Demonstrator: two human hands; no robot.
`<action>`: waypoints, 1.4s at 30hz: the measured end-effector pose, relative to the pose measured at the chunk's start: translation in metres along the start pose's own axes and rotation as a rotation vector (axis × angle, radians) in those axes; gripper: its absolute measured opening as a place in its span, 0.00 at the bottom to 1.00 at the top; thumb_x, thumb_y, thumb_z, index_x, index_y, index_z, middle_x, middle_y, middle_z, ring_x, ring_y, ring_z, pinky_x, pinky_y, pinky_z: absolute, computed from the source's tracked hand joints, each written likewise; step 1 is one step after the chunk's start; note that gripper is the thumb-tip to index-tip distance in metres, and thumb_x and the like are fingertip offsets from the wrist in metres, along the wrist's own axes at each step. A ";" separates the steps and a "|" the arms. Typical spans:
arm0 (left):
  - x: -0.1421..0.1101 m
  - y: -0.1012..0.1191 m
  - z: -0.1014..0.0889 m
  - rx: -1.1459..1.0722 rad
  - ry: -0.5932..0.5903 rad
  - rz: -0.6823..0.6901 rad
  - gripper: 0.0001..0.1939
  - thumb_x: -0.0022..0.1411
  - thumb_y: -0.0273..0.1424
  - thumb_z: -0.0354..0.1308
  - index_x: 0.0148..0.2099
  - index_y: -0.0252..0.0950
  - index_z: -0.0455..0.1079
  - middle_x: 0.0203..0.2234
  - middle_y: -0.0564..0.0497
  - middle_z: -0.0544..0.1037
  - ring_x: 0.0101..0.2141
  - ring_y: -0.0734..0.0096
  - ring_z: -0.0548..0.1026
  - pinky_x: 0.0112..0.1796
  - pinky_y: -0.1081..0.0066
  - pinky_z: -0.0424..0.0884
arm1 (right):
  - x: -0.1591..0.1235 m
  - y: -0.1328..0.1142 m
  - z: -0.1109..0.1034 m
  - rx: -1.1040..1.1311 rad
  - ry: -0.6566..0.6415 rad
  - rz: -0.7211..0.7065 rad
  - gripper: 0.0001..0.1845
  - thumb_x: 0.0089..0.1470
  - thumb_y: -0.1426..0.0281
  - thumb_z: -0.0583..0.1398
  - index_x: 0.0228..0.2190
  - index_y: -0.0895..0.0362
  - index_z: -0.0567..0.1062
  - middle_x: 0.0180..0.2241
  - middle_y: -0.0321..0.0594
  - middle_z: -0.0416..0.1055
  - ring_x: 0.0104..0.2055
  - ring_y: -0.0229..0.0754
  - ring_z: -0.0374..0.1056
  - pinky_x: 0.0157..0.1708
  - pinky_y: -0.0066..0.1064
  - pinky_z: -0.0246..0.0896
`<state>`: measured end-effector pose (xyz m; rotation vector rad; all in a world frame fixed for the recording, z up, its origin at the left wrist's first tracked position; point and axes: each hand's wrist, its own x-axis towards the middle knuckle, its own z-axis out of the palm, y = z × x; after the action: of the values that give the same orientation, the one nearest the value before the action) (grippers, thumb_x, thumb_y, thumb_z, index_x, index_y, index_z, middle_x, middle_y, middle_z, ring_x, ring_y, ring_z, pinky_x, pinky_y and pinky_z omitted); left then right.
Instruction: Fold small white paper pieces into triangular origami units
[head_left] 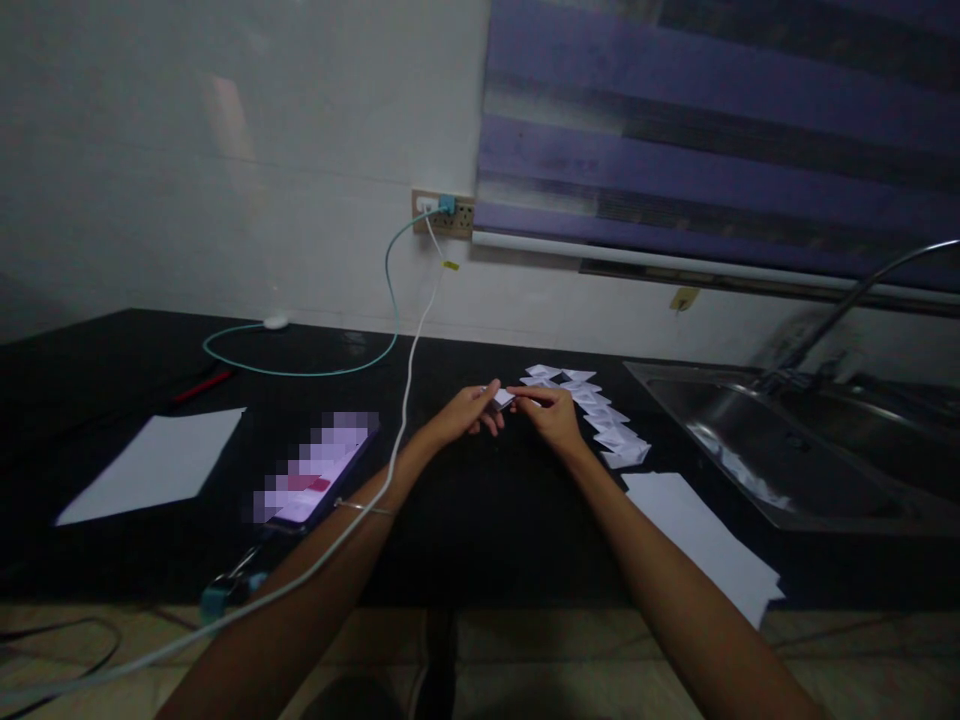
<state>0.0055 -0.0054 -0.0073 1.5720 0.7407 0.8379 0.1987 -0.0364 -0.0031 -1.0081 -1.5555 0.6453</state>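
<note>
A small folded piece of white paper [503, 398] is held up over the black counter between my two hands. My left hand [474, 411] grips its left side, thumb on top and fingers beneath. On the other side, my right hand [550, 413] pinches the paper's right edge with thumb and forefinger. Just right of my right hand lie several folded white paper pieces [613, 437] in a zigzag row. The exact folds of the held piece are too small to make out.
White paper sheets [690, 525] lie at the right, another sheet [161, 460] at the left. A lit phone [330, 470] rests beside my left forearm. A white cable [409, 400] runs from the wall socket [461, 214] across that forearm. The metal sink [739, 440] is at right.
</note>
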 end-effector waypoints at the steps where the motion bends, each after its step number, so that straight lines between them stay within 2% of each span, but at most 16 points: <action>1: 0.001 -0.003 0.000 0.043 -0.033 0.021 0.33 0.68 0.58 0.48 0.41 0.30 0.72 0.25 0.46 0.79 0.22 0.75 0.77 0.19 0.79 0.58 | 0.000 0.000 0.000 -0.001 -0.005 -0.005 0.12 0.51 0.67 0.63 0.35 0.53 0.87 0.29 0.40 0.82 0.32 0.45 0.77 0.38 0.37 0.71; 5: 0.004 -0.013 -0.002 0.044 -0.072 0.089 0.32 0.70 0.57 0.46 0.42 0.31 0.71 0.25 0.46 0.79 0.22 0.75 0.76 0.20 0.79 0.59 | -0.001 0.002 0.000 0.041 -0.019 0.018 0.13 0.49 0.66 0.66 0.37 0.53 0.86 0.32 0.41 0.83 0.34 0.46 0.77 0.41 0.39 0.72; 9: 0.003 -0.014 -0.003 0.015 -0.103 0.127 0.32 0.68 0.59 0.48 0.41 0.31 0.69 0.25 0.47 0.78 0.21 0.75 0.76 0.19 0.79 0.59 | -0.001 -0.001 0.001 0.231 -0.047 0.115 0.20 0.46 0.65 0.69 0.44 0.51 0.84 0.39 0.41 0.83 0.36 0.44 0.77 0.43 0.39 0.74; 13: 0.000 -0.009 -0.001 0.054 -0.100 0.131 0.32 0.68 0.59 0.47 0.39 0.32 0.69 0.22 0.48 0.77 0.20 0.76 0.74 0.20 0.79 0.58 | -0.001 -0.007 0.004 0.398 -0.074 0.241 0.16 0.46 0.60 0.69 0.37 0.53 0.85 0.40 0.41 0.80 0.38 0.43 0.75 0.38 0.36 0.75; 17: -0.001 -0.007 0.001 0.085 -0.133 0.152 0.32 0.67 0.60 0.48 0.39 0.32 0.69 0.23 0.48 0.77 0.20 0.76 0.74 0.20 0.78 0.59 | -0.001 -0.008 0.007 0.281 -0.085 0.241 0.16 0.44 0.57 0.71 0.32 0.55 0.84 0.33 0.40 0.79 0.33 0.41 0.73 0.34 0.32 0.72; 21: -0.003 -0.005 0.003 0.135 -0.143 0.196 0.33 0.67 0.60 0.48 0.37 0.32 0.69 0.22 0.50 0.76 0.20 0.76 0.74 0.21 0.77 0.61 | 0.000 -0.006 0.005 0.164 -0.142 0.170 0.16 0.44 0.56 0.72 0.28 0.57 0.83 0.26 0.39 0.78 0.28 0.39 0.71 0.32 0.32 0.67; 25: -0.006 -0.002 0.004 0.132 -0.156 0.171 0.33 0.68 0.59 0.47 0.37 0.32 0.69 0.21 0.51 0.76 0.20 0.77 0.73 0.22 0.77 0.59 | 0.001 -0.004 0.000 0.129 -0.129 0.139 0.16 0.43 0.56 0.73 0.26 0.56 0.83 0.25 0.39 0.77 0.26 0.39 0.69 0.30 0.32 0.65; 28: -0.007 0.000 0.005 0.133 -0.131 0.108 0.35 0.72 0.57 0.40 0.35 0.31 0.71 0.21 0.48 0.76 0.20 0.76 0.73 0.22 0.77 0.58 | 0.001 -0.003 -0.002 0.123 -0.127 0.136 0.15 0.43 0.57 0.73 0.25 0.56 0.82 0.24 0.38 0.76 0.24 0.38 0.67 0.28 0.32 0.63; 31: -0.008 0.002 0.005 0.179 -0.111 0.110 0.38 0.73 0.56 0.36 0.33 0.30 0.72 0.19 0.48 0.76 0.19 0.76 0.72 0.23 0.76 0.60 | 0.001 -0.002 -0.002 0.139 -0.135 0.149 0.15 0.43 0.57 0.72 0.25 0.56 0.82 0.25 0.38 0.76 0.25 0.39 0.68 0.29 0.33 0.63; 38: -0.007 0.001 0.005 0.279 -0.061 0.114 0.40 0.72 0.57 0.35 0.28 0.31 0.71 0.17 0.48 0.74 0.18 0.76 0.72 0.22 0.76 0.61 | 0.001 0.000 0.004 0.167 -0.137 0.161 0.15 0.43 0.57 0.72 0.26 0.57 0.81 0.26 0.37 0.75 0.27 0.39 0.67 0.32 0.33 0.63; 40: -0.005 -0.001 0.005 0.255 -0.047 0.102 0.39 0.72 0.57 0.36 0.29 0.31 0.71 0.17 0.49 0.74 0.18 0.76 0.72 0.22 0.76 0.60 | 0.003 0.003 0.005 0.167 -0.097 0.159 0.15 0.43 0.58 0.72 0.26 0.56 0.81 0.26 0.37 0.76 0.26 0.39 0.68 0.31 0.34 0.64; 42: -0.002 -0.003 0.005 0.212 -0.058 0.071 0.36 0.70 0.58 0.42 0.32 0.31 0.71 0.17 0.50 0.75 0.18 0.76 0.72 0.22 0.76 0.61 | 0.004 0.006 0.004 0.147 -0.017 0.143 0.15 0.42 0.58 0.72 0.27 0.56 0.82 0.26 0.38 0.77 0.27 0.40 0.69 0.31 0.34 0.64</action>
<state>0.0084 -0.0098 -0.0108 1.8135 0.7546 0.7818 0.1966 -0.0298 -0.0074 -1.0104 -1.4376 0.8569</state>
